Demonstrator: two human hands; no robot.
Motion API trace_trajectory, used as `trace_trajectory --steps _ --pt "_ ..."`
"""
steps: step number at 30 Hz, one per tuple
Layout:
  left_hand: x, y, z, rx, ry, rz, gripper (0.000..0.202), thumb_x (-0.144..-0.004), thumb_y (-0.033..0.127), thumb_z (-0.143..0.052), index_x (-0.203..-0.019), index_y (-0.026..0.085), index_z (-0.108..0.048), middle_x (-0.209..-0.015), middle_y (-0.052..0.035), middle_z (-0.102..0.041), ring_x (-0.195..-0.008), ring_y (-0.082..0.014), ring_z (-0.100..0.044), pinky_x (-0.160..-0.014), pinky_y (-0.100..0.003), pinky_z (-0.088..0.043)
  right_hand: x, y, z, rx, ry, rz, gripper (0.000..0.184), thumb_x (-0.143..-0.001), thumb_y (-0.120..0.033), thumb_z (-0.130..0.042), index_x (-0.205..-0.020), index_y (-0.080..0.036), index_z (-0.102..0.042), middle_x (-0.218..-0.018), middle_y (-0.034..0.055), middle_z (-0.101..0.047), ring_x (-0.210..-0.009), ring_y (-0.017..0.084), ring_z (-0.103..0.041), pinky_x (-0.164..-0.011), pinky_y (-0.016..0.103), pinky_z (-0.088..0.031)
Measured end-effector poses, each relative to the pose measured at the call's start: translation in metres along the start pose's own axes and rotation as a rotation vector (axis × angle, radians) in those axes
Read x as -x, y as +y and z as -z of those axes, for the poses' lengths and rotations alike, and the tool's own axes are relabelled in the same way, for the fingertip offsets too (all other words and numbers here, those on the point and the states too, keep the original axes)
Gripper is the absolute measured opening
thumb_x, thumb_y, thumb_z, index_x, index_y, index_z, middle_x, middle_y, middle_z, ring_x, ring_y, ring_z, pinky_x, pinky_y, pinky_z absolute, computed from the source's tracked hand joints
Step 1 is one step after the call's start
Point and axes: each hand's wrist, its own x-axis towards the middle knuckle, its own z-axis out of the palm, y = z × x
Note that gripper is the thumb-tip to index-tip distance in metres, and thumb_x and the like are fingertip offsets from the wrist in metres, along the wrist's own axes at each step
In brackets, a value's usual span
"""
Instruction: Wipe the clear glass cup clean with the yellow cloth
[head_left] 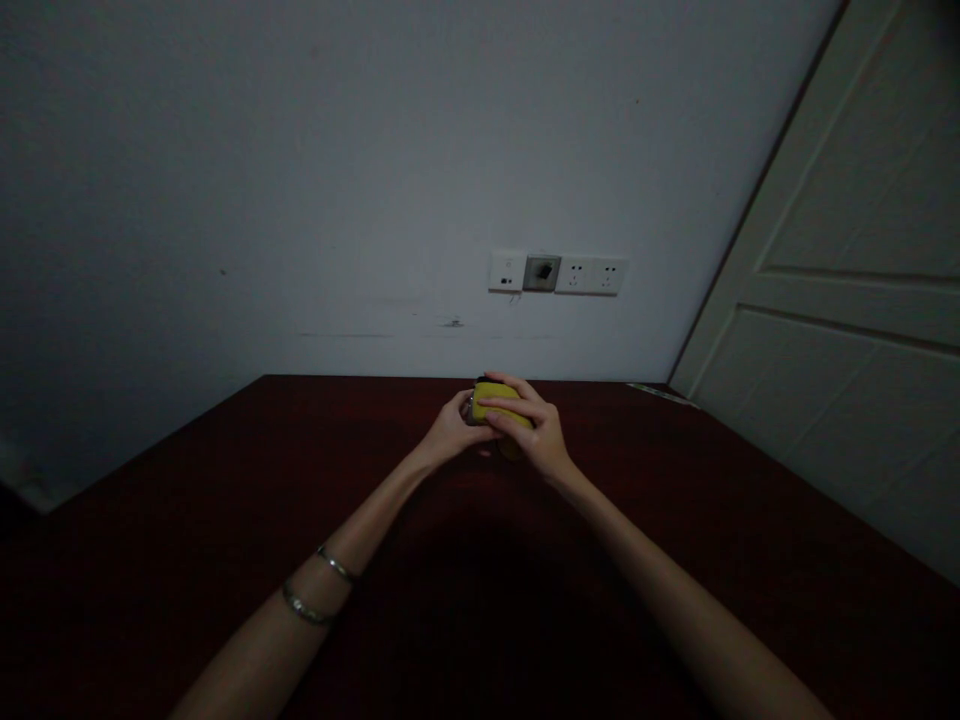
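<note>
Both hands meet above the far middle of the dark red table [337, 480]. My right hand [546, 432] is closed over a yellow cloth [495, 392], its fingers lying across the front. A duller yellow flap [510, 449] shows below the fingers. From the left, my left hand [451, 428] grips a small shiny object [469, 408] that the cloth presses against. Most of that object is hidden by cloth and fingers, so its kind cannot be made out. A dark edge [490, 379] shows just above the yellow. Two silver bangles [307, 606] circle my left forearm.
A pale wall [375, 180] rises behind the table, carrying a row of sockets and switches [556, 273]. On the right stands a white panelled door [847, 320]. A thin light strip [664, 395] lies along the table's back right edge. The light is dim.
</note>
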Motion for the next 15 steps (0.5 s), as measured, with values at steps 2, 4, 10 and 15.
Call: trace_trajectory --steps 2,4,10,15 --pt "0.000 0.000 0.000 0.014 -0.015 -0.025 0.070 -0.051 0.024 -0.080 -0.110 0.013 -0.043 -0.092 -0.0076 -0.059 -0.070 -0.0172 -0.061 -0.050 -0.030 -0.055 -0.002 0.002 0.001 -0.018 0.047 -0.029 0.015 -0.074 -0.030 -0.064 -0.086 -0.031 -0.072 -0.120 -0.0003 -0.060 -0.110 0.021 -0.055 -0.097 0.040 -0.040" --pt "0.000 0.000 0.000 0.012 -0.024 -0.037 0.073 -0.048 0.023 -0.081 -0.110 0.013 -0.043 -0.091 -0.0073 -0.059 -0.071 -0.0178 -0.061 -0.050 -0.031 -0.054 -0.005 0.006 0.003 -0.052 0.094 -0.077 0.016 -0.073 -0.031 -0.065 -0.088 -0.030 -0.072 -0.118 0.0006 -0.062 -0.112 0.021 -0.054 -0.099 0.039 -0.038" --pt "0.001 0.004 -0.002 -0.059 -0.048 -0.140 0.076 -0.041 0.015 -0.083 -0.108 0.013 -0.047 -0.107 -0.0096 -0.057 -0.095 -0.0202 -0.058 -0.081 -0.034 -0.051 -0.011 0.017 0.005 -0.306 0.236 -0.370 0.027 -0.069 -0.038 -0.067 -0.091 -0.022 -0.072 -0.103 0.0053 -0.069 -0.100 0.024 -0.061 -0.091 0.041 -0.044" --pt "0.001 0.001 0.001 -0.009 -0.072 -0.035 0.075 -0.048 0.029 -0.082 -0.112 0.014 -0.046 -0.095 -0.0080 -0.060 -0.074 -0.0182 -0.062 -0.056 -0.030 -0.055 -0.008 0.024 0.006 -0.255 0.174 -0.326 0.036 -0.071 -0.038 -0.063 -0.103 -0.022 -0.067 -0.112 0.0048 -0.066 -0.105 0.024 -0.058 -0.095 0.039 -0.042"
